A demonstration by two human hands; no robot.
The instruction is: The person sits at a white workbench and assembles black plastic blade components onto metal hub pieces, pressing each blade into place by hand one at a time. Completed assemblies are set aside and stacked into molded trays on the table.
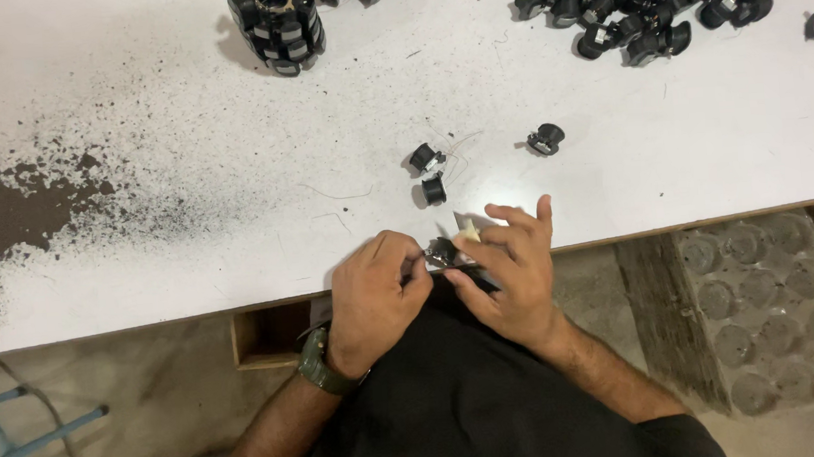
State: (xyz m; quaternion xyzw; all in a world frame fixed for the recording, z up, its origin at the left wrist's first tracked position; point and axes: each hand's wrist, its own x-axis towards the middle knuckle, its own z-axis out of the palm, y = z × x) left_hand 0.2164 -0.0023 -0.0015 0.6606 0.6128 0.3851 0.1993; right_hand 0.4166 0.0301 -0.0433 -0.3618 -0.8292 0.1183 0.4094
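At the white table's (611, 147) near edge, the left hand (373, 293) and right hand (515, 269) pinch one small black part (441, 251) between their fingertips. Two like parts (430, 173) lie just beyond.

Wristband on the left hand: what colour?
Dark olive green wristband on the left hand; head view.

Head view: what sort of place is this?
Probably a small assembly workshop: a worn white table, a heap of small black parts, and both hands, left hand and right hand, gripping one small part.
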